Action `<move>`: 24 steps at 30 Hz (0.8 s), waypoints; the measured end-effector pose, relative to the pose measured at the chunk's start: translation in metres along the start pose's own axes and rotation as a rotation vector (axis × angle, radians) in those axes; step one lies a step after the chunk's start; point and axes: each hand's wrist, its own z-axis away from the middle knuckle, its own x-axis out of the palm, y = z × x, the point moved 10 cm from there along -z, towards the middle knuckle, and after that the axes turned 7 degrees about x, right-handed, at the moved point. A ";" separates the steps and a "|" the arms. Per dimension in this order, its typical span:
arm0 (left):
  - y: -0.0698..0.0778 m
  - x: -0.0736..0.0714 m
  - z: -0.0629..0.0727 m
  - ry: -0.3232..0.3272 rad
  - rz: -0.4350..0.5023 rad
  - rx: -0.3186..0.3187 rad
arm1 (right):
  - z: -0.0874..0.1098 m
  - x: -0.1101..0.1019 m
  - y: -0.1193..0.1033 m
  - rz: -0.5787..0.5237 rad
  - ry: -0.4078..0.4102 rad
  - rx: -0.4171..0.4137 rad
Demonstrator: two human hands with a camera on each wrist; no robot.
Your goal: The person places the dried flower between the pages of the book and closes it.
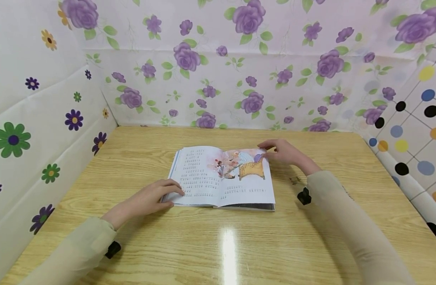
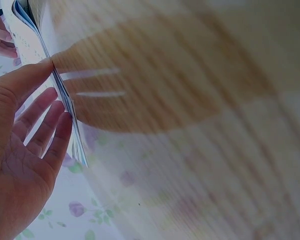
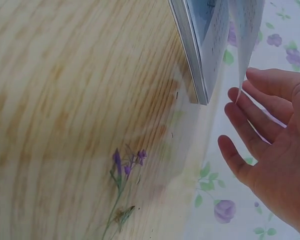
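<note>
An open picture book lies on the table, with printed text on its left page and a colourful illustration on its right page. My left hand rests on the book's lower left corner, fingers over the page and thumb by the edge. In the left wrist view the left hand has its fingers loosely extended along the book's edge. At the upper right corner, my right hand pinches a page. That page stands lifted from the book between thumb and fingers of the right hand in the right wrist view.
The wooden table has a bright reflection near its front. A purple flower sprig shows on the tabletop right of the book. Flower-patterned cloth stands behind, with a dotted one on the right.
</note>
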 end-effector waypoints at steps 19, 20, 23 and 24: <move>0.000 0.000 0.001 0.010 0.000 0.007 | -0.001 -0.002 0.007 -0.057 0.033 -0.022; 0.000 0.000 0.001 0.011 -0.002 0.010 | -0.001 -0.003 0.006 -0.060 0.040 -0.020; -0.001 0.000 0.001 0.016 -0.002 0.009 | -0.001 -0.007 0.004 -0.059 0.068 -0.024; -0.001 0.000 0.001 0.018 -0.002 0.011 | 0.000 -0.009 0.003 -0.059 0.080 -0.024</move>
